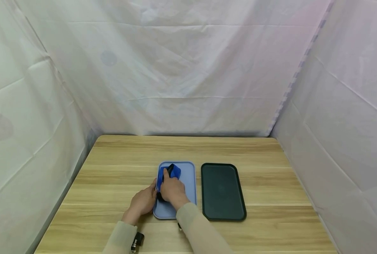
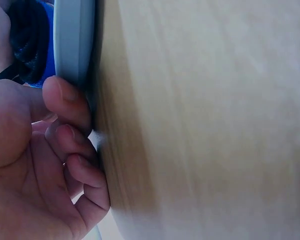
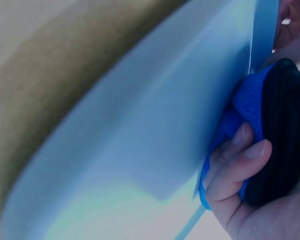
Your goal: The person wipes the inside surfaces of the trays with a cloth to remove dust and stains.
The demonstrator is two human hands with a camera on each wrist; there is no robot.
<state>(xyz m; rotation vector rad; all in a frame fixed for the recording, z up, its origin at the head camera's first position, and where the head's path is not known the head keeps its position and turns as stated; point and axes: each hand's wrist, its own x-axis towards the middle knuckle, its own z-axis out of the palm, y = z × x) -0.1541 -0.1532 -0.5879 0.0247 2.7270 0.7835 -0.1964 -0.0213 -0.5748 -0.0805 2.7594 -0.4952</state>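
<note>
A light blue tray (image 1: 189, 183) lies on the wooden table, a blue cloth pad with a black band (image 3: 285, 135) over its left side. My right hand (image 1: 173, 190) grips the pad from above. The index finger points forward along it, and in the right wrist view other fingers curl round its blue, fuzzy side. My left hand (image 1: 144, 200) holds the left rim of the tray. Close up in the left wrist view, its bent fingers (image 2: 67, 102) stand against the tray's outer wall (image 2: 74, 45), low by the tabletop. Part of the pad is hidden under my right hand.
A dark green tray (image 1: 222, 192) lies just right of the light blue one, a narrow gap between them. The wooden table (image 1: 271, 176) is bounded by pale cloth sheets (image 1: 188, 70) at the back and on both sides.
</note>
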